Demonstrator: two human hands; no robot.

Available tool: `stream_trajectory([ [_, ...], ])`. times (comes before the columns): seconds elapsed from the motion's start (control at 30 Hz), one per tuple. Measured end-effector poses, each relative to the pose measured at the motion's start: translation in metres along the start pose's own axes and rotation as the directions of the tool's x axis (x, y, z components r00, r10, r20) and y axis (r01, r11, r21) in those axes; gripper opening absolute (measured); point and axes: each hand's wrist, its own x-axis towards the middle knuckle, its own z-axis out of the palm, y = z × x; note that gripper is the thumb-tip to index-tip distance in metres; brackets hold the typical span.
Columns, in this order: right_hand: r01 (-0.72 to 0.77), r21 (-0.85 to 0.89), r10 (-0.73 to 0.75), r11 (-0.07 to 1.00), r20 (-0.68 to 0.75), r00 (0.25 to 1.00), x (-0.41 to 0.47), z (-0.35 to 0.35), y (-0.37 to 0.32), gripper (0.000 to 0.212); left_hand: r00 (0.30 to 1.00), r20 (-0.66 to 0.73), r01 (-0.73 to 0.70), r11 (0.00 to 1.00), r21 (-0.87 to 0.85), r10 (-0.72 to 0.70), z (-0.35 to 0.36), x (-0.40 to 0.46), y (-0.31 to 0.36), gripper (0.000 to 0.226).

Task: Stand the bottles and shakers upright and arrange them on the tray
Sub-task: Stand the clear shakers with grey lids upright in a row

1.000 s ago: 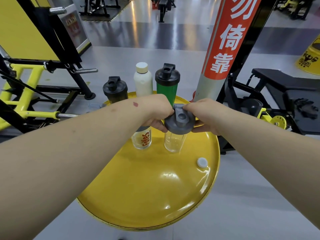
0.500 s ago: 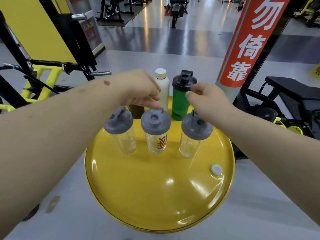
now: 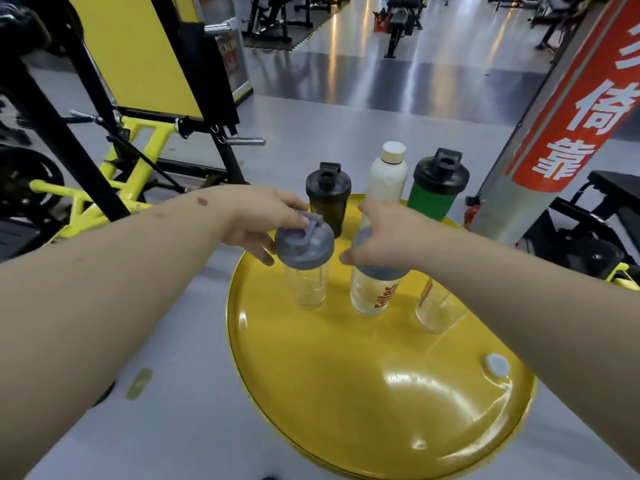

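A round yellow tray (image 3: 346, 382) carries six upright containers. At the back stand a dark shaker (image 3: 327, 197), a white bottle (image 3: 387, 174) and a green shaker (image 3: 437, 188), both shakers black-lidded. In front stand three clear shakers. My left hand (image 3: 263, 220) grips the grey lid of the left clear shaker (image 3: 306, 268). My right hand (image 3: 384, 237) covers the lid of the middle clear shaker (image 3: 374, 292), which has orange lettering. The right clear shaker (image 3: 438, 306) is partly hidden behind my right forearm.
A small white cap (image 3: 497, 365) lies on the tray's right side. A silver pillar with a red sign (image 3: 568, 109) rises at the right behind the tray. Yellow and black gym equipment (image 3: 104, 161) stands to the left, a black bench (image 3: 609, 199) to the right.
Both hands have come down from near the back row onto the front shakers' lids, the left onto the left one, the right onto the middle one. The camera has shifted left.
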Motion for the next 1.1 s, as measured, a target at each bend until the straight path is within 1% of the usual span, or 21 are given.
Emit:
stream_trajectory([
  [0.07,-0.049,-0.042,0.05,0.998,0.033,0.998,0.005,0.005,0.004,0.081,1.0,0.015,-0.021,0.995,-0.102,0.022,-0.001,0.002,-0.004,0.051],
  [0.13,-0.058,-0.036,0.058,0.998,0.013,0.998,0.008,0.007,0.006,0.08,0.999,0.026,-0.033,0.987,-0.157,0.037,0.0,0.004,-0.005,0.049],
  [0.23,-0.039,-0.02,0.039,0.999,-0.011,0.999,0.009,0.006,0.007,0.078,0.999,0.002,-0.053,0.982,-0.182,0.054,0.0,0.006,-0.003,0.042],
  [0.4,-0.05,-0.055,0.051,0.997,0.022,0.998,0.009,0.007,0.005,0.086,1.0,-0.006,-0.028,0.98,-0.197,0.027,-0.007,0.016,-0.006,0.042],
  [0.47,0.007,-0.055,-0.01,0.998,-0.042,0.999,0.01,0.005,-0.002,0.077,1.0,0.006,-0.009,0.978,-0.206,0.01,-0.009,0.02,-0.006,0.047],
  [0.53,0.079,-0.007,-0.079,0.997,-0.091,0.993,0.014,0.003,-0.013,0.063,1.0,0.022,0.015,0.981,-0.194,-0.011,-0.01,0.022,-0.006,0.046],
  [0.63,0.138,-0.03,-0.139,0.99,-0.019,0.99,0.022,0.006,-0.031,0.048,0.999,0.029,0.02,0.981,-0.192,-0.015,-0.011,0.024,-0.006,0.046],
  [0.7,0.154,-0.096,-0.156,0.983,-0.013,0.988,0.03,0.012,-0.038,0.049,1.0,0.011,0.009,0.983,-0.182,-0.007,-0.012,0.023,-0.006,0.047],
  [0.77,0.147,-0.125,-0.154,0.981,-0.048,0.987,0.037,0.016,-0.041,0.051,1.0,0.011,0.011,0.987,-0.161,-0.009,-0.013,0.022,-0.007,0.047],
  [0.9,0.144,-0.048,-0.147,0.988,-0.071,0.987,0.041,0.017,-0.042,0.042,1.0,0.016,0.026,0.99,-0.137,-0.024,-0.018,0.019,-0.01,0.046],
  [1.0,0.14,-0.042,-0.144,0.989,-0.088,0.986,0.042,0.02,-0.044,0.041,1.0,0.004,0.024,0.993,-0.112,-0.023,-0.019,0.02,-0.011,0.046],
  [1.1,0.124,-0.019,-0.125,0.992,-0.067,0.99,0.042,0.02,-0.045,0.038,0.999,0.017,0.031,0.997,-0.077,-0.03,-0.021,0.019,-0.01,0.049],
])
